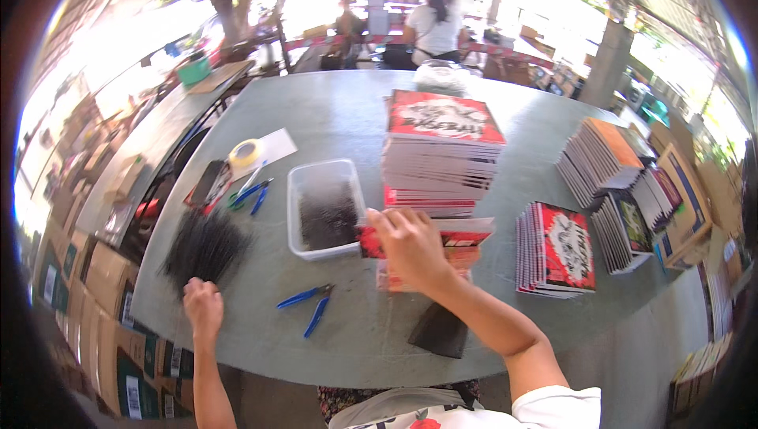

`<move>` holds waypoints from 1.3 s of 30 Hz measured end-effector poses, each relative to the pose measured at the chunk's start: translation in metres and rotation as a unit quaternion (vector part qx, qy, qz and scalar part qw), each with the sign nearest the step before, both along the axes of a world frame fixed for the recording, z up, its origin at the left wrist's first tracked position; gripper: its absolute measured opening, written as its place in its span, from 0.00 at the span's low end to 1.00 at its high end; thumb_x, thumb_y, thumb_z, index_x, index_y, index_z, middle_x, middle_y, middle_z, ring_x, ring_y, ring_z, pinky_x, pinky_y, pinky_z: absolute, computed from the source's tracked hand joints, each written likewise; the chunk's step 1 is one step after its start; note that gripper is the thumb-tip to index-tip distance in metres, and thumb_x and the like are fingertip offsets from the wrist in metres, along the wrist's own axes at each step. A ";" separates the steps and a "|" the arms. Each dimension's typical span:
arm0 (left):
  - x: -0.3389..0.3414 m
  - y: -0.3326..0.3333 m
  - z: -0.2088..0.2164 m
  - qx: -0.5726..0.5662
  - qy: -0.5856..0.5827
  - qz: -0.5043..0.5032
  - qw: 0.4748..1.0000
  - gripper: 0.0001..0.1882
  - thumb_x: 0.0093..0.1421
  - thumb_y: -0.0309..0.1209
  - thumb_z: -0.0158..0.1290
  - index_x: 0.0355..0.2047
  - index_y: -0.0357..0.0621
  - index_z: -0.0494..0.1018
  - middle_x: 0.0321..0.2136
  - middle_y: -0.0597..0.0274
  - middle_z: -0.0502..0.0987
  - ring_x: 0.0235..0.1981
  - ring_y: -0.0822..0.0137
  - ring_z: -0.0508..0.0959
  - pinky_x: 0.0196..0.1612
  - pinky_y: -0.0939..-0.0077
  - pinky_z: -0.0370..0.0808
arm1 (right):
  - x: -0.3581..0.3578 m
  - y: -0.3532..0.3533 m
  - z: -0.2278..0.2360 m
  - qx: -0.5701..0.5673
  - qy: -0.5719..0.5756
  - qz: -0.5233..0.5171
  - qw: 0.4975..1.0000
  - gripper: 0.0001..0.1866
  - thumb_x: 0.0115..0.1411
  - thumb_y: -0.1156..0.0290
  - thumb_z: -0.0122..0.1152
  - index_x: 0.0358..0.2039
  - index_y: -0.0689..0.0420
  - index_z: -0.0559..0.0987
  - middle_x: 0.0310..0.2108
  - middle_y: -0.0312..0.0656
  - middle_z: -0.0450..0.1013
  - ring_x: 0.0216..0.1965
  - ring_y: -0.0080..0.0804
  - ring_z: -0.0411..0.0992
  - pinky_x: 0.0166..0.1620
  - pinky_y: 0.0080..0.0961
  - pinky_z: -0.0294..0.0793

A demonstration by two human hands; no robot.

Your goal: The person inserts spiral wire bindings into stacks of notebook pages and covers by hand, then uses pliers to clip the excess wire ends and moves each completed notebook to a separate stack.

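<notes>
Grey table [253, 322], left hand [203, 304] at black strands [207, 246], right hand [410, 246] over red booklet [466, 237], fingers curled, grips unclear

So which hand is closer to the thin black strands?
Left. The left hand is at the near end of the strands; the right hand is past the clear plastic tub.

The scene is taken in by a wide fisheye camera worn on the person's head, the left one of a side-by-side pair. The table [335, 121] is looked down on from its near side, with the view pitched forward so that the far edge and the open-sided space beyond are covered. The left hand [204, 306] and the right hand [410, 246] are seen from above at close range. Straight edges are bent toward the dark rim, the white shirt [557, 408] being caught nearest
</notes>
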State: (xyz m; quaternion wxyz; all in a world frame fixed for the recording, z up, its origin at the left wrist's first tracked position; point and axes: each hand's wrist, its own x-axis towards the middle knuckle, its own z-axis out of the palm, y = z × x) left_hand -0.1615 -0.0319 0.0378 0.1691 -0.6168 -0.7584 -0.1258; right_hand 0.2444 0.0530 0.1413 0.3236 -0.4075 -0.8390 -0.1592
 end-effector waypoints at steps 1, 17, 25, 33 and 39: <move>-0.004 -0.002 -0.007 -0.062 0.017 -0.001 0.998 0.07 0.51 0.30 0.54 0.29 0.40 0.72 0.33 0.52 0.71 0.38 0.52 0.72 0.39 0.59 0.70 | 0.004 0.001 -0.002 -0.079 -0.007 0.002 0.997 0.26 0.44 0.72 0.61 0.49 0.52 0.73 0.41 0.36 0.71 0.40 0.35 0.71 0.48 0.33 0.69; 0.020 0.006 0.013 0.002 -0.127 -0.021 0.992 0.10 0.53 0.31 0.56 0.28 0.40 0.67 0.29 0.54 0.70 0.35 0.52 0.73 0.38 0.60 0.68 | 0.003 -0.012 0.000 0.097 0.093 0.066 0.989 0.14 0.47 0.71 0.65 0.36 0.59 0.78 0.43 0.39 0.70 0.44 0.39 0.68 0.45 0.36 0.69; 0.046 0.003 0.050 0.163 -0.306 -0.058 0.936 0.08 0.59 0.31 0.53 0.28 0.42 0.66 0.23 0.62 0.69 0.22 0.66 0.72 0.26 0.74 0.69 | 0.020 0.001 -0.011 -0.015 0.051 0.124 0.991 0.15 0.49 0.71 0.60 0.41 0.50 0.78 0.37 0.33 0.73 0.37 0.32 0.73 0.43 0.31 0.71; 0.083 0.007 0.149 0.405 -0.517 -0.213 0.723 0.16 0.61 0.40 0.51 0.41 0.40 0.72 0.22 0.68 0.70 0.22 0.78 0.69 0.26 0.84 0.68 | 0.012 -0.016 -0.016 0.113 0.019 0.164 0.980 0.05 0.49 0.71 0.60 0.28 0.55 0.77 0.37 0.36 0.73 0.42 0.32 0.69 0.42 0.30 0.69; 0.200 0.050 0.097 0.086 -0.522 -0.338 0.778 0.14 0.60 0.33 0.52 0.45 0.42 0.71 0.24 0.67 0.76 0.22 0.78 0.73 0.26 0.84 0.71 | -0.024 0.013 -0.007 0.009 0.059 -0.057 0.997 0.13 0.46 0.59 0.62 0.22 0.54 0.73 0.23 0.37 0.70 0.27 0.34 0.69 0.33 0.32 0.65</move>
